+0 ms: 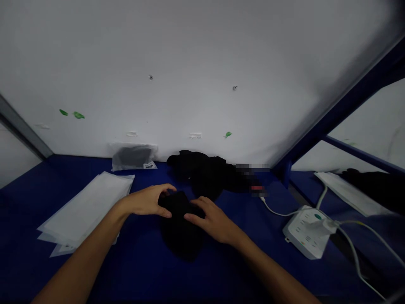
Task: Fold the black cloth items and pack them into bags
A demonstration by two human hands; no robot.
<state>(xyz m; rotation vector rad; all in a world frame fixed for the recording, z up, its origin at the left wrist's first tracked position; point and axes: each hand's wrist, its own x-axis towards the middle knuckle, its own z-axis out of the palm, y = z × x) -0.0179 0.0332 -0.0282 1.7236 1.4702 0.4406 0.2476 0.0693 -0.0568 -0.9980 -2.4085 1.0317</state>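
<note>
A soft black cloth item [183, 236], perhaps a garment or cap, lies bunched on the blue tabletop in front of me; its exact kind is too dark to tell. My left hand [155, 200] grips its upper left edge, thumb toward me and fingers curled behind the fabric. On the opposite side, my right hand [211, 217] holds the upper right edge with thumb and fingers pinched around it. Parts of the fingertips are hidden by the cloth. Just beyond the hands, a heap of black cloth [205, 169] rests near the wall.
White translucent plastic bags [91, 207] lie stacked at the left. A packed clear bag with dark contents [134, 157] leans against the wall [190, 50]. At right, a white power strip [310, 232] trails cables beside a blue frame post [341, 114].
</note>
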